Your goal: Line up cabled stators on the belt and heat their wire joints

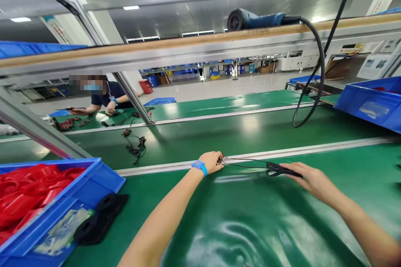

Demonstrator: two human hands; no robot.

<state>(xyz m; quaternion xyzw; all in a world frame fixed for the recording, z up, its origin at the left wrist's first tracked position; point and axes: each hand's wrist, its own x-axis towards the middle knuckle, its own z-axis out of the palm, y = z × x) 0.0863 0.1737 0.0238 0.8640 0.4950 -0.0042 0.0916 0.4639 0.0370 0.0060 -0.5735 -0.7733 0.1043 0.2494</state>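
My left hand (212, 162), with a blue wrist strap (200, 167), is closed around small copper-coloured parts (220, 159) at one end of a thin black cable. My right hand (308, 178) grips the looped bundle of that black cable (274, 169) between thumb and fingers. Between the hands, thin strands of the cable run just above the green mat (250, 217), near the pale rail (250, 157). The copper-coloured parts are partly hidden by my left fingers, so their exact kind cannot be made out.
A blue bin (106, 179) of red plastic parts (34, 192) stands at left, beside black pieces (102, 219). Another cable (136, 147) lies beyond the rail. A blue power tool (255, 20) rests on the shelf; its cord (321, 62) hangs down. A co-worker (108, 96) sits opposite. Right: a blue bin (372, 102).
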